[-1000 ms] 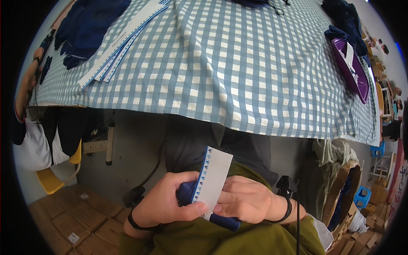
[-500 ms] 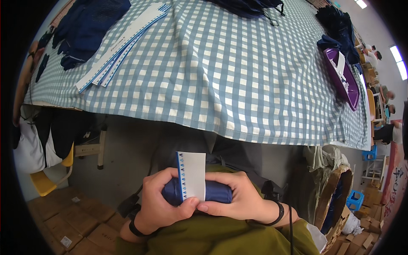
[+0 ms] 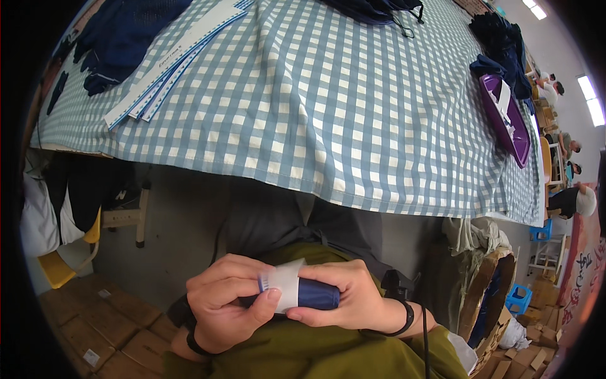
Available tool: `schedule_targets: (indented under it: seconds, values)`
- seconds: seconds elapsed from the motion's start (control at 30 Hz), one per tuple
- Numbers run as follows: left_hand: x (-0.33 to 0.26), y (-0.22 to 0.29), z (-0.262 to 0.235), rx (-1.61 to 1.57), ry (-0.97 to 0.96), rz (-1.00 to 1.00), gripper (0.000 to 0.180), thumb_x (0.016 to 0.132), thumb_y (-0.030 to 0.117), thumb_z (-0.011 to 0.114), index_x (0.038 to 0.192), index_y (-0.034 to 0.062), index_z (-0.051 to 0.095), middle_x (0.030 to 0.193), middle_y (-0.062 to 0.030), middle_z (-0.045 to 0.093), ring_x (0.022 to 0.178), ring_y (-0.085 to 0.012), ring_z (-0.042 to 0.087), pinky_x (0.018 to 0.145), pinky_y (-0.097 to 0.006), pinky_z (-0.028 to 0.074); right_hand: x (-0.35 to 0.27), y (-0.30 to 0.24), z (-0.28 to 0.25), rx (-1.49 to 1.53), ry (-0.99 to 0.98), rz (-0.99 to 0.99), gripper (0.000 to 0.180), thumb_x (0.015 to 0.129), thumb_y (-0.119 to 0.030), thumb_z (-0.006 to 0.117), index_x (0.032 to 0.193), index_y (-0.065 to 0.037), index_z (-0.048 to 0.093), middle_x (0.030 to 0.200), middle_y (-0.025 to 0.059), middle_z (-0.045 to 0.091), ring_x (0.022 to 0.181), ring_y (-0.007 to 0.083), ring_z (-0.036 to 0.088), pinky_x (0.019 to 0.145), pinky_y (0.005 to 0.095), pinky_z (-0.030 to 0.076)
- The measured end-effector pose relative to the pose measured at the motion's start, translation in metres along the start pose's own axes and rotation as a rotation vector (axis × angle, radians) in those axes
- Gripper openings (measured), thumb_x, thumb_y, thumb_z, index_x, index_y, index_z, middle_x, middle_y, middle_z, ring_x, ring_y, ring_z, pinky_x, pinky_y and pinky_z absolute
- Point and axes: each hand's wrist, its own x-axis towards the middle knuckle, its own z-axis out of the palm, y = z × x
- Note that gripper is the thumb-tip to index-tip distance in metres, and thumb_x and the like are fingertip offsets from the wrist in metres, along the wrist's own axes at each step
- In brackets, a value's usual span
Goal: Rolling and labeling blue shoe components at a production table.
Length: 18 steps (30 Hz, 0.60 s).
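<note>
Just above my lap, both hands close round a small navy fabric roll. A white paper band lies across the roll's middle, its upper part bent over and slightly blurred. My left hand presses the band with its thumb in front and its fingers over the top, covering the roll's left end. My right hand grips the roll near its right end, the index finger on top and the thumb below. On the table's left lies a fan of white paper strips with blue patterned edges.
A blue-and-white checked cloth covers the table ahead. Navy fabric is heaped at the far left, more at the far right beside a purple tray. Cardboard boxes stand lower left, an open carton at right.
The paper band stood upright before and is now bent over the roll. My left fingers have come up over it, and both hands have shifted slightly left.
</note>
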Motion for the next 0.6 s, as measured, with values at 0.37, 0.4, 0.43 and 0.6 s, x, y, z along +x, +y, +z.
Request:
schedule_targets:
  seconds: [0.37,0.4,0.43,0.6]
  values:
    - [0.002,-0.006,-0.009,-0.062,-0.078,-0.298,0.028,0.070,0.010,0.079,0.091,-0.0039,0.066,0.085,-0.0132,0.068,0.079,-0.0190,0.067,0.070,-0.028,0.053,0.002,0.001,0.008,-0.282,0.081,-0.233,0.051,0.074,-0.019,0.086,0.119,-0.002,0.066,0.109,0.0146,0.070,0.092,0.0277,0.070,0.079,0.0322,0.056]
    - [0.002,-0.007,-0.009,-0.138,-0.133,-0.450,0.036,0.070,0.015,0.080,0.096,-0.0046,0.064,0.086,-0.0129,0.068,0.079,-0.0166,0.066,0.071,-0.027,0.053,0.002,0.003,0.008,-0.281,0.081,-0.233,0.051,0.074,-0.019,0.086,0.119,-0.002,0.066,0.109,0.0146,0.070,0.092,0.0277,0.070,0.079,0.0322,0.056]
    - [-0.002,-0.008,-0.007,-0.201,-0.127,-0.503,0.045,0.069,0.020,0.080,0.101,-0.0058,0.062,0.087,-0.0118,0.067,0.079,-0.0141,0.065,0.072,-0.028,0.052,0.003,0.005,0.007,-0.275,0.075,-0.241,0.051,0.074,-0.018,0.086,0.118,-0.003,0.066,0.111,0.0148,0.070,0.094,0.0281,0.070,0.080,0.0322,0.056]
    - [-0.007,-0.011,-0.001,-0.162,-0.064,-0.414,0.042,0.069,0.020,0.080,0.098,-0.0049,0.062,0.087,-0.0121,0.067,0.078,-0.0165,0.066,0.072,-0.028,0.053,0.009,-0.007,0.009,-0.076,0.212,-0.036,0.052,0.074,-0.020,0.086,0.119,-0.002,0.066,0.109,0.0125,0.071,0.090,0.0214,0.070,0.081,0.0297,0.055]
